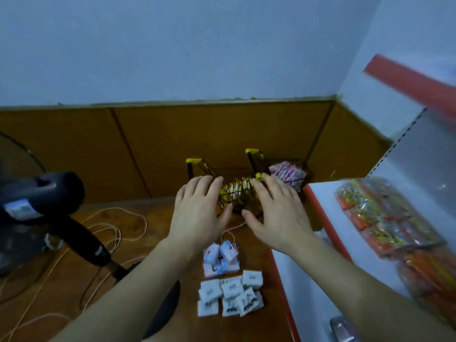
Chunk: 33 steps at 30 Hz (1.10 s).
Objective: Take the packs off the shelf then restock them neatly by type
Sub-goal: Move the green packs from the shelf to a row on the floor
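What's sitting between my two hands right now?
In the head view, a small wire basket of yellow packs lies between the left hand and right hand.

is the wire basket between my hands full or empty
Full: yellow packs fill the near wire basket, showing between the left hand and right hand.

Both forearms stretched forward, left hand (201, 211) and right hand (276, 213) palms down, fingers straight and spread
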Tool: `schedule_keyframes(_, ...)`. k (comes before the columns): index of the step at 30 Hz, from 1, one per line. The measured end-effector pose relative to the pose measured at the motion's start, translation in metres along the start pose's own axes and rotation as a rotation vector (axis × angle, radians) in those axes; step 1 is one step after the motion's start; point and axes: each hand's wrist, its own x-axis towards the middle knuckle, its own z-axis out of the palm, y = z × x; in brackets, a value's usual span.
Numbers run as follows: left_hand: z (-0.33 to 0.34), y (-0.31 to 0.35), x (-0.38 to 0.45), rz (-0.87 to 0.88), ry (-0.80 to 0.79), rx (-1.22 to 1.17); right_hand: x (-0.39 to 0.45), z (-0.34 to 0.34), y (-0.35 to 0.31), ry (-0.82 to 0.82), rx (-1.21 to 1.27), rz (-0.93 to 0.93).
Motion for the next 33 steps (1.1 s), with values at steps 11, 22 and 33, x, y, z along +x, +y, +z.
schedule_keyframes(11, -0.173, 0.150, -0.009, 0.234, 0.173, -0.131, -0.113, -0.221, 0.021, 0.335, -0.109, 0.126)
schedule_keyframes(22, -0.242, 0.303, -0.041, 0.703, 0.216, -0.372, -0.283, -0.336, 0.038, 0.589, -0.342, 0.513)
schedule_keyframes(33, -0.276, 0.436, -0.169, 1.265, 0.149, -0.693, -0.502, -0.366, -0.023, 0.725, -0.651, 1.031)
